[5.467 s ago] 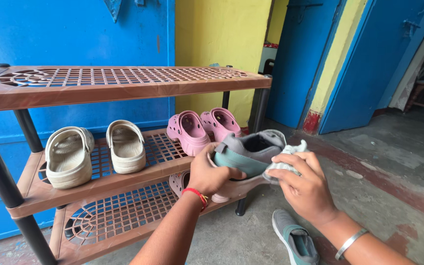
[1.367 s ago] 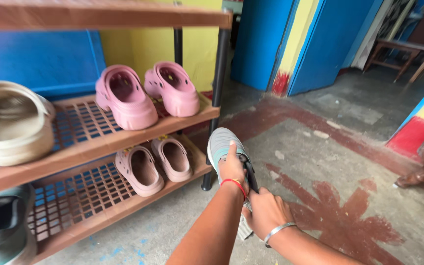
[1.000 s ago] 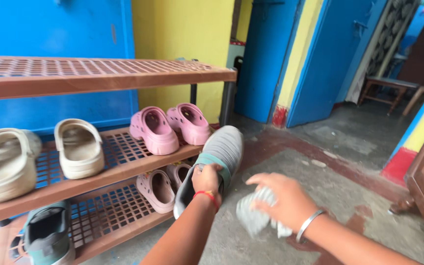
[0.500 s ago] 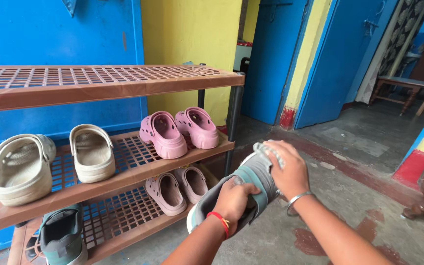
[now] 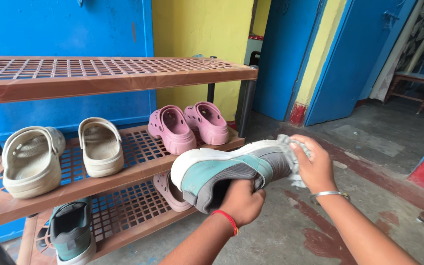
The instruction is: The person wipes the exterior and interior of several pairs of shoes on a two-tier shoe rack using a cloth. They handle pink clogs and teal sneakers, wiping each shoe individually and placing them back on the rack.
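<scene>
Wiping step: our left hand [image 5: 241, 201] grips the grey-and-teal mesh sneaker [image 5: 226, 172] by its opening, held out before the brown lattice shoe rack [image 5: 123, 73]; our right hand [image 5: 315, 164] presses a crumpled grey cloth [image 5: 295, 164] on its toe. Next likely needs turning the shoe.

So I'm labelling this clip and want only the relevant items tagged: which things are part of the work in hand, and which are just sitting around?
In use:
- sneaker, held by the left hand
- cloth, pressed to its toe by the right hand

Lying about:
- rack
- beige clogs
- pink clogs
- second sneaker, bottom shelf
- wooden bench
</scene>
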